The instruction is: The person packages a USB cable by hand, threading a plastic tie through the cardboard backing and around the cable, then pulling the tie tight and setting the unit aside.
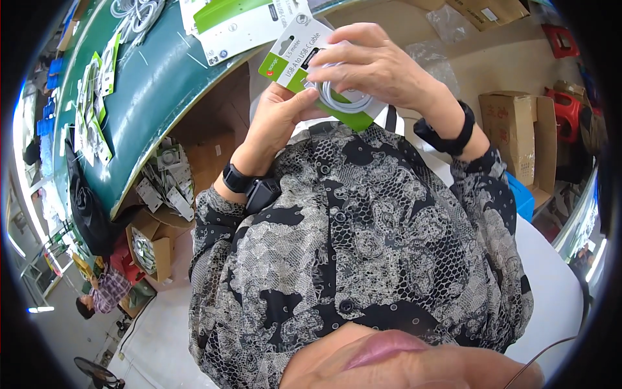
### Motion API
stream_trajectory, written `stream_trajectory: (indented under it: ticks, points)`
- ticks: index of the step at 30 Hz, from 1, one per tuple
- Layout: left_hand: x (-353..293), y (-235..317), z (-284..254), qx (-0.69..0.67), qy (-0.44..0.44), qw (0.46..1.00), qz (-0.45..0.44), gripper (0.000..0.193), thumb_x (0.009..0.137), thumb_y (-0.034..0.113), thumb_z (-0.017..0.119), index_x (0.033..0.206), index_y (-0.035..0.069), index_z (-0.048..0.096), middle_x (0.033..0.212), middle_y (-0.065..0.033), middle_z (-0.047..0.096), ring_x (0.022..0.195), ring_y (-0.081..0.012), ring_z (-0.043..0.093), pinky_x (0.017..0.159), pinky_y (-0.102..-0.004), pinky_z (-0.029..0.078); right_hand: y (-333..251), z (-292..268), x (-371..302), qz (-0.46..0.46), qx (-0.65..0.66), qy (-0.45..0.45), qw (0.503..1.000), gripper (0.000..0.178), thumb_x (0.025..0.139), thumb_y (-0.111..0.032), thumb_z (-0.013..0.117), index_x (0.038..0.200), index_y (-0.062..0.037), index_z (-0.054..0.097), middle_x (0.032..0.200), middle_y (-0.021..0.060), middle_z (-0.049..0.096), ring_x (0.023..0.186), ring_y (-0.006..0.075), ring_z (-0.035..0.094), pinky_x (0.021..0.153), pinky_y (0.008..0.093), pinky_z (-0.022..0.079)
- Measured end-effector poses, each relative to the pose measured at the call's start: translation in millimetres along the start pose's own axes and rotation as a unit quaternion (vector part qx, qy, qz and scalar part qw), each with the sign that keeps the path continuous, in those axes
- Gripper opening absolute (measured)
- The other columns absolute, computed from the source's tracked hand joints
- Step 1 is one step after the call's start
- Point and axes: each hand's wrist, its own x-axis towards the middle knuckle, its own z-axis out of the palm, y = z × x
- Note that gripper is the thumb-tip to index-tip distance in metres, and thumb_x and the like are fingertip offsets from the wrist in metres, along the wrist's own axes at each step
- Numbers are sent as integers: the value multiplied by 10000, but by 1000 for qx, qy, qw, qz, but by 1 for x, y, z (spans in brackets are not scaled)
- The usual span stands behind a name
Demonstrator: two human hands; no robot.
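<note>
Head view: the green tabletop (pixel 139 97) curves across the upper left, and everything else is placed from it. Along its far left edge lie several green-and-white packaging cards (pixel 94 97), and at its top edge sit more large cards (pixel 236 26) beside a heap of white cables (pixel 133 14). Below the tabletop's lower rim stand open cardboard boxes (pixel 152 243) holding more packed cards. Well to the right of the tabletop, on the floor, stands a taller cardboard box (pixel 515 133) with a blue bin (pixel 521 198) just beside it.

Just off the tabletop's right edge, in front of the person's patterned shirt, a green-and-white card (pixel 304 55) is held up, tilted, with a coiled white cable (pixel 343 97) lying against its face. The left hand (pixel 278 117) is closed on the card's lower edge, thumb on the front. The right hand (pixel 376 65) comes from above, fingers curled over the coil and pressing it to the card. Both wrists carry black bands.
</note>
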Motion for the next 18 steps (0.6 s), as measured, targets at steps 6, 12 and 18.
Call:
stream_trajectory:
  ticks: [6, 12, 18]
  points:
    - [-5, -3, 2, 54, -45, 997, -42, 382, 897, 73, 590, 1256, 0, 480, 1170, -118, 591, 1009, -218, 628, 803, -337, 580, -6, 2, -1, -44, 72, -131, 988, 236, 706, -189, 693, 924, -121, 633, 963, -2, 594, 1074, 240, 464, 983, 404, 326]
    - [-13, -2, 6, 95, -34, 992, -81, 379, 882, 62, 611, 1238, 1, 497, 1127, -113, 612, 988, -202, 634, 799, -330, 579, -15, 5, -1, -48, 47, -193, 979, 219, 719, -213, 691, 876, -96, 593, 923, 18, 574, 1046, 246, 472, 979, 414, 319]
    - [-5, -1, -1, 118, -30, 990, -69, 392, 840, 26, 659, 1206, 0, 518, 1085, -96, 630, 945, -191, 643, 790, -321, 580, -9, -4, 11, 8, 36, -199, 979, 174, 745, -135, 665, 913, -94, 646, 1166, 147, 527, 1167, 308, 407, 952, 492, 331]
